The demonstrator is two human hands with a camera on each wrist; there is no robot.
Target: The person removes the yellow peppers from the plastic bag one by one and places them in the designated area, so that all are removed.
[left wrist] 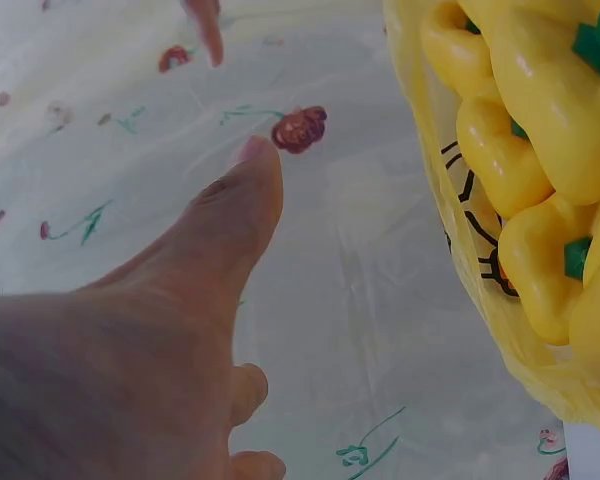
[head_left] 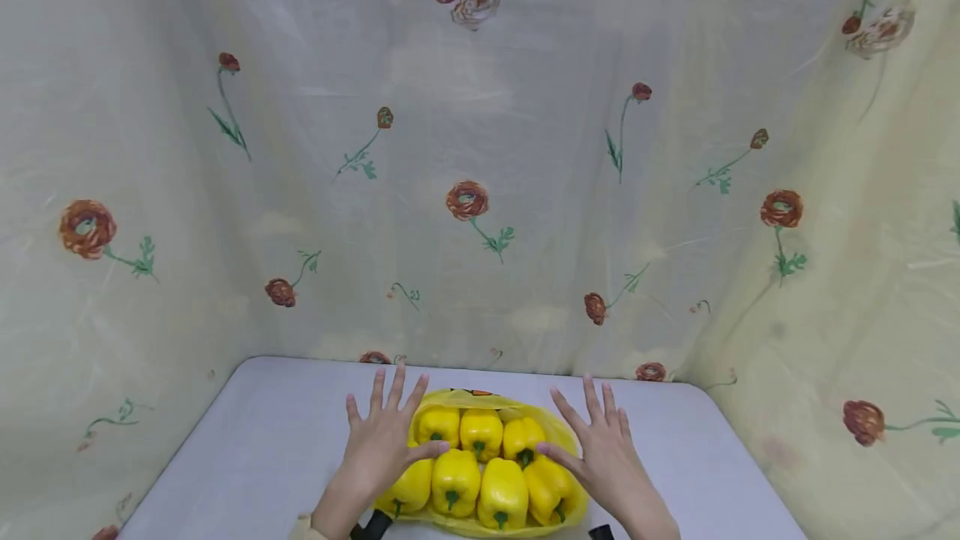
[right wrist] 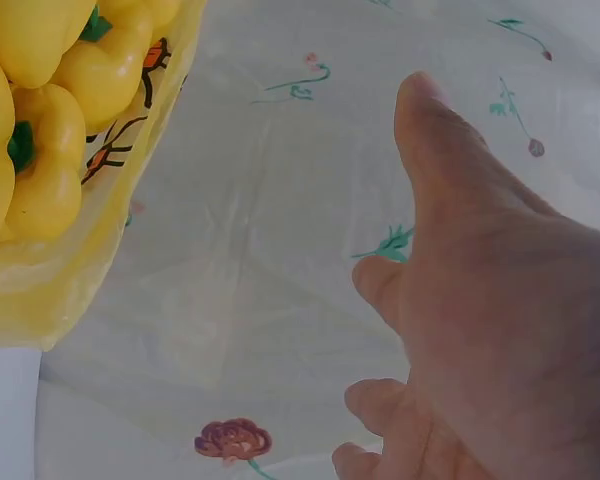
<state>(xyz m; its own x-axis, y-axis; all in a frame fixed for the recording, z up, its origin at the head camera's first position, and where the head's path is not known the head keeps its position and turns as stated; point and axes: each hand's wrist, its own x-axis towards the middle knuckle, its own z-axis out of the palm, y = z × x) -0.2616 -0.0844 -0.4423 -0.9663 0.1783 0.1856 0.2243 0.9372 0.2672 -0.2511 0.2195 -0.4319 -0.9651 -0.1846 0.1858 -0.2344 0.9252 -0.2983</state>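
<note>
Several yellow bell peppers (head_left: pixel 456 482) with green stems lie in two rows inside a thin yellow plastic bag (head_left: pixel 517 403), its mouth spread wide around them. In the head view my left hand (head_left: pixel 381 438) is held up at the bag's left side, fingers straight and spread, thumb pointing inward over the peppers. My right hand (head_left: pixel 604 458) mirrors it on the right side, fingers fanned out as well. Neither hand holds anything. Black and orange print shows on the bag's inner wall (left wrist: pixel 477 235) in the left wrist view.
A white table (head_left: pixel 255 432) carries the bag near its front edge. Curtain-like sheeting (head_left: pixel 540 232) printed with red flowers encloses the table at the back and both sides. Black wrist straps or mounts (head_left: pixel 372 526) show at the bottom of the head view.
</note>
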